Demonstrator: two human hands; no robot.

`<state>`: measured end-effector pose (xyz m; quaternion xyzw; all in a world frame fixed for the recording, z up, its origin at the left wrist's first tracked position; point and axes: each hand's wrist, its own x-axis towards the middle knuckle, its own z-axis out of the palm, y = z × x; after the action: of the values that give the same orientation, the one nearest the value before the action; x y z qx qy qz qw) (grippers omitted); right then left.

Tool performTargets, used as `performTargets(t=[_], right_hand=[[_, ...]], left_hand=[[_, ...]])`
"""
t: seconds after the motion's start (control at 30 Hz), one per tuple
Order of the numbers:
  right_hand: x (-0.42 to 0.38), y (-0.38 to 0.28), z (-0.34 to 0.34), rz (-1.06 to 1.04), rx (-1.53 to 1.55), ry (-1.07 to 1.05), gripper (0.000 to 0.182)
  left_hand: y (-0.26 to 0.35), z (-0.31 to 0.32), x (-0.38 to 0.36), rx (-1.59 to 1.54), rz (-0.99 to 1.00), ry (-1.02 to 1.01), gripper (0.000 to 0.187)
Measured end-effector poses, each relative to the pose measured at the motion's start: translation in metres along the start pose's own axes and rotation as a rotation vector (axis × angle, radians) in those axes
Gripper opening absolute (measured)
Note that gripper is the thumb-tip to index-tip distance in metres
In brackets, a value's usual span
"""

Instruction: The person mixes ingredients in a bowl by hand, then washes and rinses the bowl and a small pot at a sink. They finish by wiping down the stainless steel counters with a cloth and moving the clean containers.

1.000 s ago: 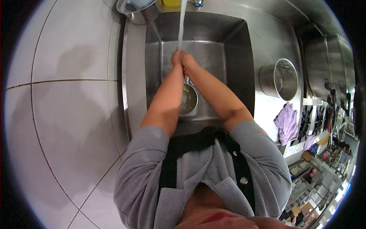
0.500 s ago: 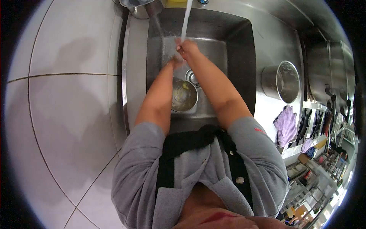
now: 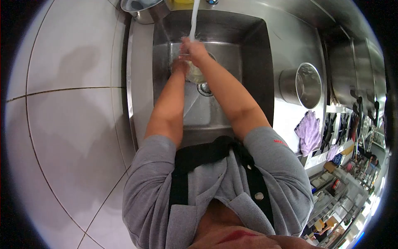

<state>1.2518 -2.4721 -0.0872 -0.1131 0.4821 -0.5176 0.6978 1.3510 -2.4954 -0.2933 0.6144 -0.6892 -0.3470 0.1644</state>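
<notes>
Inside the steel sink point(image 3: 226, 112), a metal bowl point(image 3: 195, 75) with wet, pale yellowish contents lies beyond the drain, partly hidden by my hands and right forearm. My left hand point(image 3: 179, 67) is at the bowl's left rim and appears closed on it, though its fingertips are blurred. Above the bowl, my right hand point(image 3: 193, 51) is in the running water point(image 3: 194, 20), its fingers apart and slightly blurred. No object shows in the right hand. The drain point(image 3: 204, 89) is visible just below the bowl.
A steel pot point(image 3: 302, 86) stands on the counter to the right, with a purple cloth point(image 3: 309, 133) nearby. Another metal container point(image 3: 143, 12) is at the sink's upper left corner. Large steel vessels point(image 3: 360, 79) line the far right. White tiles point(image 3: 70, 124) cover the left side.
The bowl has moved away from me, from below the drain to under my hands near the water stream. My left hand is now at its rim. The view has shifted slightly.
</notes>
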Motion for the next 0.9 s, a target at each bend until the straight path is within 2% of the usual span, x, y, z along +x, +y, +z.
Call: performTargets(t=[0.07, 0.17, 0.27, 0.3, 0.4, 0.53, 0.6, 0.67, 0.73, 0.77, 0.8, 0.9], right_hand=[[-0.001, 0.007, -0.002, -0.136, 0.022, 0.033, 0.015], [0.006, 0.020, 0.008, -0.450, 0.041, 0.118, 0.019], [-0.001, 0.040, 0.019, -0.543, -0.872, 0.352, 0.026], [-0.041, 0.022, 0.036, -0.459, -1.061, 0.362, 0.030], [0.044, 0.051, -0.003, -0.676, -1.010, 0.147, 0.043], [0.047, 0.019, -0.010, -0.492, -0.984, 0.067, 0.044], [0.044, 0.009, -0.015, -0.396, -0.980, 0.028, 0.046], [0.041, 0.013, -0.016, -0.220, -0.673, -0.066, 0.043], [0.028, 0.028, -0.021, -0.039, -0.354, -0.149, 0.040], [-0.011, 0.013, -0.003, -0.131, -0.312, 0.018, 0.039], [-0.012, 0.016, -0.005, -0.087, -0.199, 0.045, 0.038], [-0.007, 0.020, -0.009, -0.013, 0.080, 0.120, 0.033]], left_hand=[[0.072, -0.051, -0.004, -0.377, -0.072, -0.031, 0.043], [0.117, -0.080, -0.016, -0.813, -0.188, -0.038, 0.043], [0.149, -0.103, -0.044, -1.318, -0.370, -0.120, 0.044], [0.159, -0.111, -0.053, -1.452, -0.425, -0.148, 0.044], [0.180, -0.121, -0.074, -1.683, -0.447, -0.203, 0.045], [0.181, -0.111, -0.076, -1.835, -0.290, -0.357, 0.041], [0.180, -0.108, -0.073, -1.805, -0.340, -0.252, 0.041], [0.173, -0.104, -0.069, -1.747, -0.318, -0.195, 0.039], [0.139, -0.068, -0.032, -1.572, -0.319, 0.073, 0.028], [0.130, -0.060, -0.028, -1.497, -0.321, 0.139, 0.027], [0.127, -0.056, -0.027, -1.418, -0.328, 0.202, 0.026], [0.122, -0.050, -0.025, -1.248, -0.329, 0.189, 0.032]])
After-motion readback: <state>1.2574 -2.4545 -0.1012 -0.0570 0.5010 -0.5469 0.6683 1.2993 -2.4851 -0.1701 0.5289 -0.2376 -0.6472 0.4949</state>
